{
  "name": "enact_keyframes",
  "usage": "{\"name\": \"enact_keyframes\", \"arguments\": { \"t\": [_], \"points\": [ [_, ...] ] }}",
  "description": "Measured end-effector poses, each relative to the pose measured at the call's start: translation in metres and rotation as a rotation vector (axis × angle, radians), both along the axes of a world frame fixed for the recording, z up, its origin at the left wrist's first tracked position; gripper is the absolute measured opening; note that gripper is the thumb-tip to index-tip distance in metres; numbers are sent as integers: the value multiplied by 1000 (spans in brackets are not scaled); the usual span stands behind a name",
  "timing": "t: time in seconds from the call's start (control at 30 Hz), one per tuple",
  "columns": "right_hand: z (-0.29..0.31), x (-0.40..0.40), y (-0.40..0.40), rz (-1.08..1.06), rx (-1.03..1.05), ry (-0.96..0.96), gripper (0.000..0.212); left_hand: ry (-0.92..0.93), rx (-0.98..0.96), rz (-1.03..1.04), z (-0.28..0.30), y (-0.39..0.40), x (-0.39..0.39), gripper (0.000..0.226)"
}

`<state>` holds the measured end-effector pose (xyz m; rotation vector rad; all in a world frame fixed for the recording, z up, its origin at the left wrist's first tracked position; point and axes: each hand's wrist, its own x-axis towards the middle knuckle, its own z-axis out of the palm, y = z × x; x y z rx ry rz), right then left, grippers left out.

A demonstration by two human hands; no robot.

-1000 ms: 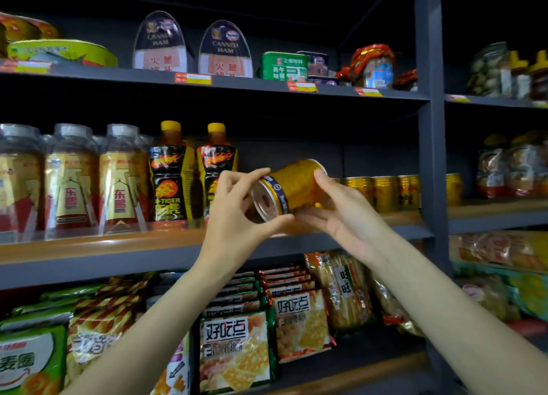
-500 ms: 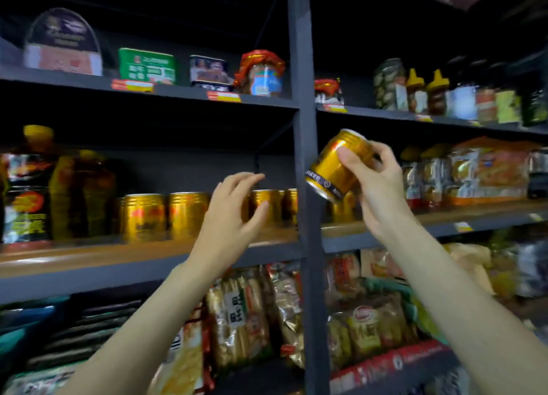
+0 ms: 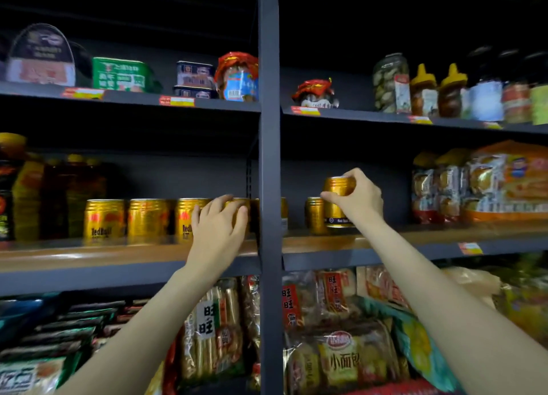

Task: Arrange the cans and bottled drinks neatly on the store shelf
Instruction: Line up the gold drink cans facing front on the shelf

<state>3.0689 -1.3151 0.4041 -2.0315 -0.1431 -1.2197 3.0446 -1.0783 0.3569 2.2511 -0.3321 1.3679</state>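
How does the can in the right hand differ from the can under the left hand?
The can in the right hand sits right of the post, higher than its neighbours; the can under the left hand sits left of it, in the row. The right hand grips its can's top; the left hand covers its can's front. Both are gold and upright.
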Motion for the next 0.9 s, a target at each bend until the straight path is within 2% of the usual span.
{"name": "enact_keyframes", "arguments": {
  "t": [0.1,0.23,0.53,0.6,0.77,0.9],
  "points": [
    [1,4,1,27,-47,3,49,-29,-36,28,0,-7,2,56],
    [4,10,12,-41,-155,60,52,-17,0,51,-2,-9,5,58],
    [-9,21,16,-136,-76,263,51,-134,78,21,-6,30,-2,59],
    [1,10,26,-135,-66,177,42,-172,107,5,-6,46,-5,64],
    [29,-43,108,60,-23,-326,16,-216,124,13,-5,105,-16,60],
    [24,-65,205,110,-109,-450,15,-191,192,79,-11,179,-30,53]
  ]
}}
